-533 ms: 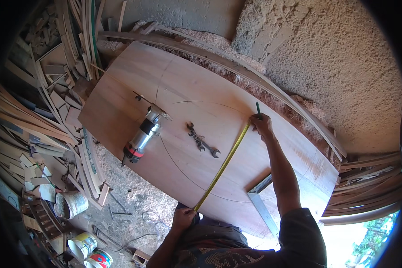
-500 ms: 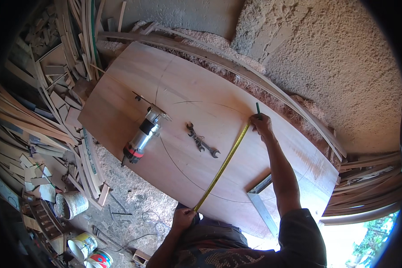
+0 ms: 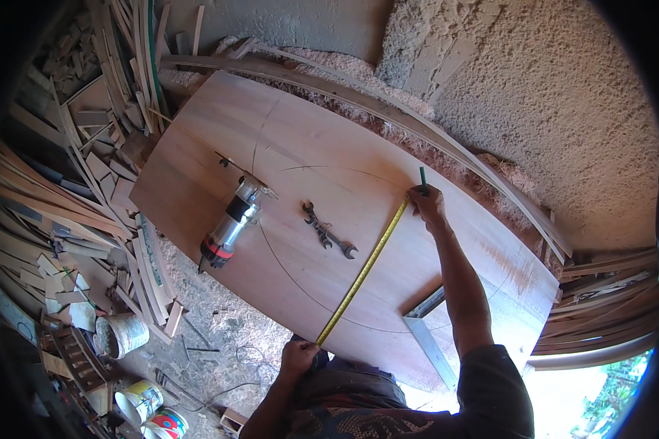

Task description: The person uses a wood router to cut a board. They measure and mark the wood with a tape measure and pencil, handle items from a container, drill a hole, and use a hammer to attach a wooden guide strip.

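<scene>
Head view: L hand (image 3: pixel 299 358) grips near end of yellow tape measure (image 3: pixel 362 276) at panel edge; R hand (image 3: pixel 427 203) has far end plus slim green pen/pencil (image 3: pixel 422 175). Tape lies straight across wood panel (image 3: pixel 190 146). Spanners (image 3: pixel 328 233), then power tool (image 3: pixel 231 223) to its L; metal square (image 3: pixel 430 350) to R, near R forearm.

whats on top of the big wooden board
A power tool, wrenches and a square lie on the wooden board, with a yellow tape measure stretched across between the left hand and right hand. The right forearm covers one strip, so anything beneath it cannot be seen.
</scene>
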`<state>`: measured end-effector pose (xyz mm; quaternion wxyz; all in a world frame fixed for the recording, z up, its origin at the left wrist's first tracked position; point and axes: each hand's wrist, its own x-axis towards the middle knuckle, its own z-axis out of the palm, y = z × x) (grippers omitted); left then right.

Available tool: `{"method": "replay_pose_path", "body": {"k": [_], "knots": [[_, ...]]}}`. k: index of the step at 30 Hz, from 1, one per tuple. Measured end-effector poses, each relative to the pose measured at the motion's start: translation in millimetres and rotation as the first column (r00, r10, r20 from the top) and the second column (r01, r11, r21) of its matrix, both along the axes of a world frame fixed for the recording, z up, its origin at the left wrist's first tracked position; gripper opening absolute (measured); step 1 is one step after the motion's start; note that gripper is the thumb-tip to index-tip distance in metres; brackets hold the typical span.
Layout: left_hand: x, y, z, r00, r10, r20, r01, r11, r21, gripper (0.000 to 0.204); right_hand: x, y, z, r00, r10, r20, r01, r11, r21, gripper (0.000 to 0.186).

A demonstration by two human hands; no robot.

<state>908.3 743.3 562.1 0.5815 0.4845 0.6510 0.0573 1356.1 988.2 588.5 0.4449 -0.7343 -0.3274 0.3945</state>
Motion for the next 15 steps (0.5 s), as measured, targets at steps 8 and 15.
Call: {"method": "replay_pose_path", "body": {"k": [8,15], "knots": [[1,6,12,0.996,0.056,0.070,-0.051,0.996,-0.072,0.018,1,-1,6,0.999,0.007,-0.041,-0.007,1.000,-0.009,0.015],[1,6,12,0.992,0.085,0.094,-0.074,0.991,-0.113,0.018,21,-5,2,0.986,0.010,-0.167,-0.006,1.000,0.025,0.040]]}}
